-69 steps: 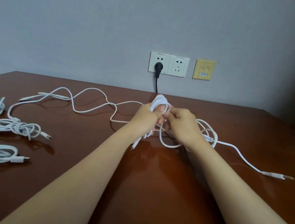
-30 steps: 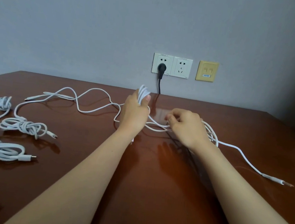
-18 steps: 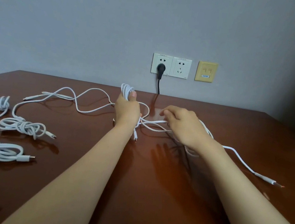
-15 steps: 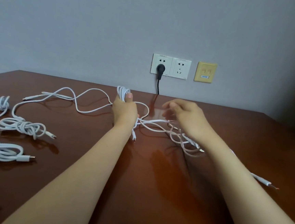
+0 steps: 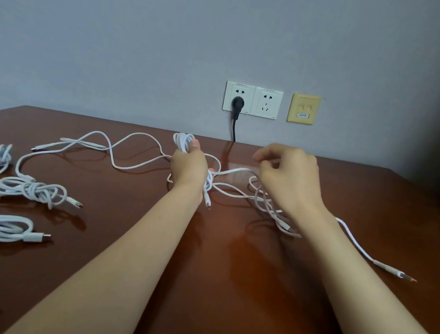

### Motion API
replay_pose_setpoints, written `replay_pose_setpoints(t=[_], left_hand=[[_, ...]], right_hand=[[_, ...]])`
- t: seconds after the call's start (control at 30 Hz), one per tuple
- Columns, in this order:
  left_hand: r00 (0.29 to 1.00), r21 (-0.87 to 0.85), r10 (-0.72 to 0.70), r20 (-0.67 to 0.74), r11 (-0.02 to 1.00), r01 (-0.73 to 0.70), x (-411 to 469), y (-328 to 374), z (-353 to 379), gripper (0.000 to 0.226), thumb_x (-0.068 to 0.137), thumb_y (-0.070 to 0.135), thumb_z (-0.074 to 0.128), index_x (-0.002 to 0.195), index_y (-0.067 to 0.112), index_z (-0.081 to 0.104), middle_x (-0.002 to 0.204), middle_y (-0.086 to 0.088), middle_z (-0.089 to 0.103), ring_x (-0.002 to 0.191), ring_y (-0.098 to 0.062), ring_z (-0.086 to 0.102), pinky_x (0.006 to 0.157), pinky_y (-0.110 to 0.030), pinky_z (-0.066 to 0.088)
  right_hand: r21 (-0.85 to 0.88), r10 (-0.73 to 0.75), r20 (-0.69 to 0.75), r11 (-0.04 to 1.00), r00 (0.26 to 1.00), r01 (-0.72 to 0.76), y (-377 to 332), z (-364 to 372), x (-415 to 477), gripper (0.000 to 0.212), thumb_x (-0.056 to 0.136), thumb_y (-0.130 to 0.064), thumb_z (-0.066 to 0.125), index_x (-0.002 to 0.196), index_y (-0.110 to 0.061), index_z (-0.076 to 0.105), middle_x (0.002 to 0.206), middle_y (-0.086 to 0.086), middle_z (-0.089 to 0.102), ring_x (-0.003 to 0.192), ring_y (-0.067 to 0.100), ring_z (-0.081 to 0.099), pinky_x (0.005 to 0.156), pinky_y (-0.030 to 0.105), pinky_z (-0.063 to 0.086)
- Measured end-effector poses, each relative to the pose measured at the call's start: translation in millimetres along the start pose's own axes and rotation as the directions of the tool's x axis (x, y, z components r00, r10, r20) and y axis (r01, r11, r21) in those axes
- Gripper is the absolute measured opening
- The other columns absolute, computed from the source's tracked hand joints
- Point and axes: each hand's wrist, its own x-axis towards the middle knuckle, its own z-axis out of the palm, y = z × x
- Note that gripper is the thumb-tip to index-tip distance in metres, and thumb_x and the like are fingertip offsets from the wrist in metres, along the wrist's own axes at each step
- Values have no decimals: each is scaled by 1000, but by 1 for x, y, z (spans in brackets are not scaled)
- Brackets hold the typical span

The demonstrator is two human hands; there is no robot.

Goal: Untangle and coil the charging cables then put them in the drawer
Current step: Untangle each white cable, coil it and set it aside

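I have the white cable (image 5: 181, 141) at mid-table, its loops gripped in my left hand (image 5: 188, 169). One strand lifts toward three o'clock into my right hand (image 5: 289, 181), whose curled fingers pinch it. A loose cable (image 5: 123, 165) trails toward nine o'clock. Coiled bundles (image 5: 29, 189) lie along the table (image 5: 229, 287)'s left edge, with wall sockets (image 5: 252, 100) at twelve.

The left hand (image 5: 188, 168) grips a coil of white cable (image 5: 182, 140) above the counter (image 5: 229, 287); the right hand (image 5: 291, 179), fingers curled, pinches a strand of it; bundled cables (image 5: 29, 188) lie at far left.
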Motion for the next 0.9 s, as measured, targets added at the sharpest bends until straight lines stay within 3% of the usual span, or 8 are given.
replay_pose_setpoints(t=[0.1, 0.17, 0.3, 0.47, 0.57, 0.7, 0.83, 0.9], left_hand=[[998, 66, 56, 12, 996, -57, -4, 0, 1, 24, 99, 29, 39, 104, 10, 51, 93, -7, 59, 62, -15, 52, 57, -26, 41], [998, 74, 53, 19, 996, -54, -3, 0, 0, 27, 99, 30, 39, 108, 7, 52, 94, -9, 59, 68, -21, 57, 65, -28, 45], [995, 119, 47, 83, 991, -57, -6, 0, 1, 31, 99, 31, 40, 114, 7, 53, 93, -6, 58, 87, -29, 61, 82, -35, 49], [924, 197, 48, 379, 972, -131, -16, 0, -1, 33, 93, 42, 49, 76, 15, 55, 64, -2, 55, 60, -17, 51, 58, -27, 39], [852, 176, -61, 520, 984, -37, -20, 0, 4, 43, 83, 54, 52, 67, 15, 52, 38, 1, 47, 43, -17, 44, 51, -28, 34], [796, 341, -169, 581, 939, -50, -25, 5, 6, 66, 71, 73, 39, 64, 8, 51, 34, -2, 42, 35, -17, 40, 44, -24, 37], [479, 258, -199, 855, 964, -60, -29, 8, 0, 75, 25, 90, 40, 60, 27, 60, 53, 7, 46, 35, -7, 36, 37, -15, 35], [386, 250, -205, 900, 966, -69, -29, 10, -1, 84, 9, 88, 55, 67, 28, 58, 51, 12, 45, 34, -4, 37, 36, -13, 35]], right_hand=[[-217, -16, 202, 974, 979, 61, -14, -2, -7, 25, 83, -21, 51, 103, -19, 65, 106, 9, 66, 101, 34, 57, 84, 32, 44], [-400, 26, 373, 906, 927, 136, -18, -4, -12, 33, 85, -30, 54, 114, -17, 59, 115, 8, 61, 107, 35, 54, 81, 31, 41], [-535, -142, 288, 797, 947, 282, -16, 0, -13, 21, 92, -27, 54, 109, -16, 59, 111, 4, 60, 106, 29, 52, 69, 27, 31], [-238, -441, 269, 831, 856, 503, 1, 10, -1, 21, 85, -7, 58, 91, -22, 71, 103, -4, 64, 92, 17, 43, 73, 30, 36], [120, -275, 331, 961, 903, 249, 1, 6, -3, 41, 74, 9, 48, 69, -28, 65, 73, -7, 66, 68, 3, 55, 65, 19, 42], [427, -16, 300, 896, 954, -120, -1, -1, 0, 40, 68, 13, 36, 54, -16, 60, 43, -4, 53, 39, 5, 44, 44, 13, 33], [585, 177, 380, 715, 908, -385, 1, -8, 3, 34, 62, 16, 29, 50, -8, 49, 44, 7, 42, 30, 13, 34, 31, 10, 18], [565, 231, 387, 706, 893, -427, 2, -11, 5, 29, 59, 13, 32, 49, -9, 47, 44, 7, 39, 29, 11, 22, 35, 12, 16]])
